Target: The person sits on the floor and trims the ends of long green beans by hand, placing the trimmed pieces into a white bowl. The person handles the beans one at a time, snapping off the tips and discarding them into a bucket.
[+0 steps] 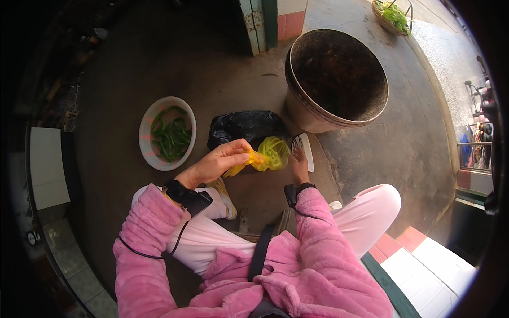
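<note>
My left hand (229, 159) pinches the gathered neck of a yellow plastic bag (249, 162). The bag's thin, see-through body (274, 153) swells out to the right, with something yellow-green inside. My right hand (300, 165) is close by the bag's right end; its fingers are partly hidden, so I cannot tell whether they touch it. Just beyond that hand lies a flat white piece with dark marks (304, 151), whose kind I cannot make out. A black plastic bag (246, 126) rests on the floor behind the yellow one.
A pale basin (147, 123) holding green peppers (172, 135) stands at the left. At the far right is a large, dirty bucket (313, 114). A basket of leafy greens (393, 20) sits farther off. A door edge (254, 26) borders the far side.
</note>
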